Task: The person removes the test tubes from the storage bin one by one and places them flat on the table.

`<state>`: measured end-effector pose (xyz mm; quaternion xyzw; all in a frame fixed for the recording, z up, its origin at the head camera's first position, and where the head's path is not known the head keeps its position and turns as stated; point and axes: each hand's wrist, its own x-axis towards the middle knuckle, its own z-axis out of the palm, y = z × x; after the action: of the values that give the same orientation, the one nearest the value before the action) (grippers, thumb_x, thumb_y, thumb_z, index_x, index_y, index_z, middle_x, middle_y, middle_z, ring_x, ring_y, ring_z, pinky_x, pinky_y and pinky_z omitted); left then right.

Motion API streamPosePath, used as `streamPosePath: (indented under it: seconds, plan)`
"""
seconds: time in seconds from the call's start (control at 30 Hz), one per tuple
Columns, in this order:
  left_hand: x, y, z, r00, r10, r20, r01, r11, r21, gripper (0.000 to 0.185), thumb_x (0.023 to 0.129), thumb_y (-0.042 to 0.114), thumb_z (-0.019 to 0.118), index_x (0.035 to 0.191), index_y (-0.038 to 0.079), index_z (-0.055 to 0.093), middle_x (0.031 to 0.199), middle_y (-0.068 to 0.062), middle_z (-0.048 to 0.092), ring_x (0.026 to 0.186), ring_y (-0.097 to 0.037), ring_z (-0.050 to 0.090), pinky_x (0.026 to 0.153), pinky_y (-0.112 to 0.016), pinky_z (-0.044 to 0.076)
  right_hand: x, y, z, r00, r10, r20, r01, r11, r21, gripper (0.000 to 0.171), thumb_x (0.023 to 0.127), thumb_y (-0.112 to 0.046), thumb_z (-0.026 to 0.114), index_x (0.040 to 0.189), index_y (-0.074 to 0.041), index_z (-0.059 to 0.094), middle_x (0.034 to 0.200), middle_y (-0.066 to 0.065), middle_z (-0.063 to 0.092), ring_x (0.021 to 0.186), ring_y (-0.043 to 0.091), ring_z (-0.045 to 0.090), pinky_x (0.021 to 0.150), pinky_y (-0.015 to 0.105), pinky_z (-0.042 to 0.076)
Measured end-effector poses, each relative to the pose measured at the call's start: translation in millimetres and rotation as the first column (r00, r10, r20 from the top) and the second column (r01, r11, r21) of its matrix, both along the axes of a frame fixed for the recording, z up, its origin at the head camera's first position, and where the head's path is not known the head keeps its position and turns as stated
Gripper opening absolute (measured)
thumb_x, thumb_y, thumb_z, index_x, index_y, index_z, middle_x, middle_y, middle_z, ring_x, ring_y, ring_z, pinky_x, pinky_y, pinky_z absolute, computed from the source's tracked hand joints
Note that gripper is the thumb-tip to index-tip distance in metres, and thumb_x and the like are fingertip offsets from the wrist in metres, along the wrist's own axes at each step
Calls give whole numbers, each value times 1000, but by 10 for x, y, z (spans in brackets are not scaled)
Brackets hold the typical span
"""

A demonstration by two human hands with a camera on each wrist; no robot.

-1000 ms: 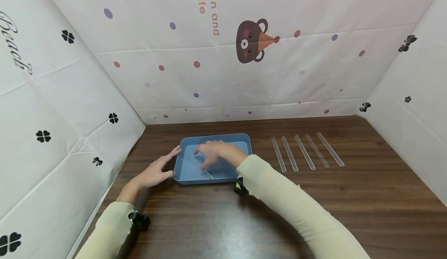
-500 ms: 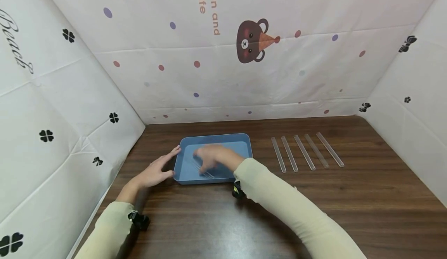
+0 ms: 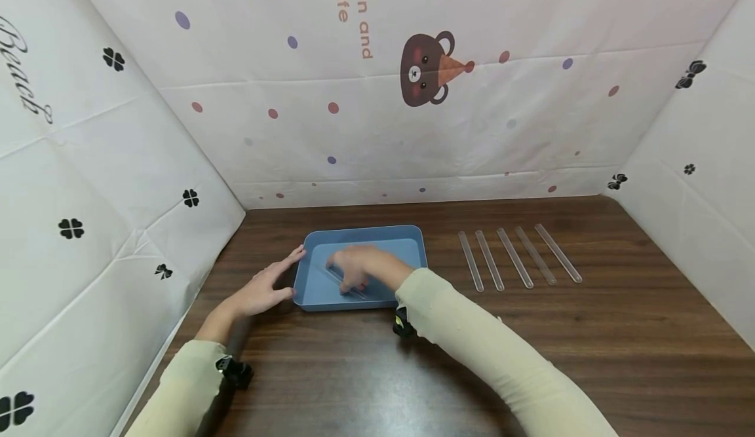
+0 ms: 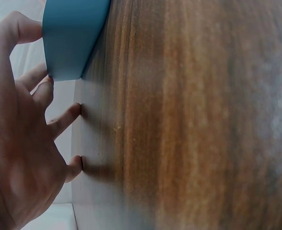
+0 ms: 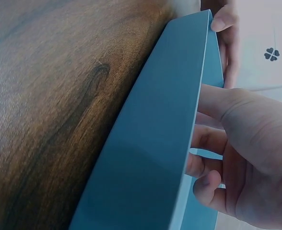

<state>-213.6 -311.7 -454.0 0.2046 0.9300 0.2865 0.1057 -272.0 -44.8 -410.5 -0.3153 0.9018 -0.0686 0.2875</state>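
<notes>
Inside the shallow blue plastic tray (image 3: 413,237), the right hand (image 3: 360,265) has drawn nearer and curled its fingers onto a clear plastic strip (image 3: 345,284).

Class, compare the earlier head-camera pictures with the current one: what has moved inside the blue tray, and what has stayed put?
The right hand drew back toward the tray's near side, its fingers curling onto a clear strip in the blue tray; whether it grips the strip is unclear. The left hand stayed against the tray's left edge, and the five clear strips on the table did not move.
</notes>
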Motion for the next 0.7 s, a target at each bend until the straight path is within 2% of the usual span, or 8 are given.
streamPosePath:
  seconds: [0.23, 0.53, 0.6, 0.63, 0.7]
  plan:
    - [9, 11, 14, 1000, -2, -2, 2, 1000, 2, 84, 103, 24, 61, 180, 15, 28, 192, -16, 16, 167, -62, 31, 121, -96, 21, -3, -11, -18, 1000, -3, -12, 3, 1000, 4, 74, 106, -29, 78, 173, -30, 45, 61, -4, 71, 48, 8, 60, 55, 25, 45]
    - [11, 3, 15, 1000, -3, -5, 3, 1000, -2, 83, 104, 24, 61, 180, 15, 29, 192, -15, 17, 167, -62, 32, 121, -96, 22, 22, 23, 28, 1000, 1, -3, -1, 1000, -21, 71, 109, -27, 75, 173, -25, 46, 61, -3, 67, 49, 8, 59, 53, 24, 44]
    - [9, -5, 13, 1000, -10, -2, 10, 1000, 11, 84, 103, 24, 61, 180, 16, 28, 192, -15, 16, 166, -63, 31, 119, -96, 23, 17, 41, 44, 1000, -3, -1, 3, 1000, -28, 71, 108, -27, 75, 173, -23, 46, 65, -3, 69, 50, 7, 60, 53, 23, 46]
    - [-18, -39, -46, 999, -20, -25, 20, 1000, 20, 83, 104, 25, 60, 181, 19, 27, 193, -10, 16, 167, -58, 33, 118, -95, 25, 14, 51, 50, 1000, -5, 0, 5, 999, -31, 72, 108, -27, 76, 174, -23, 46, 68, -2, 71, 50, 7, 61, 53, 23, 47]
    - [-25, -42, -48, 1000, -20, -22, 21, 999, 27, 84, 104, 24, 60, 181, 19, 27, 193, -9, 15, 168, -58, 32, 118, -96, 25, 7, 79, 72, 1000, -8, -11, 7, 999, -33, 73, 108, -28, 76, 173, -22, 46, 82, -2, 75, 52, 6, 62, 55, 23, 50]
